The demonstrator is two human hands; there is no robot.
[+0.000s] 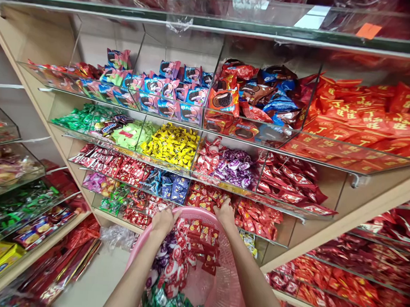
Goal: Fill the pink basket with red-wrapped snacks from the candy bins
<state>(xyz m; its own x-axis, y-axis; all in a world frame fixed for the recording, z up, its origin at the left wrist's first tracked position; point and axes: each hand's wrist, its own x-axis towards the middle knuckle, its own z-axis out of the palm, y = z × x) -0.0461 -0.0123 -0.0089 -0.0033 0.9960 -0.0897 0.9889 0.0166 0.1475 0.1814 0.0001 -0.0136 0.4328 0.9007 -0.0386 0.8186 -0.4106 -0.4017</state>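
Note:
My left hand [163, 219] is closed on the far left rim of a pink plastic basket [231, 261]. Purple, red-and-white and green wrapped candies lie in the basket's left part, and small dark red packets [205, 239] sit near its far side. Just beyond the rim, my right hand [224, 212] reaches to a shelf compartment of red packets with orange pictures [202, 197]. Its fingers are bent at the packets; the fingertips are partly hidden, and whether they grip a packet is unclear.
Glass-fronted shelves hold yellow candies [172, 144], purple candies [235, 167], blue packets [180, 189] and large red packets [360, 112]. A thick glass shelf edge [213, 24] crosses the top. More stocked shelves stand left and right. Pale floor [97, 272] shows at lower left.

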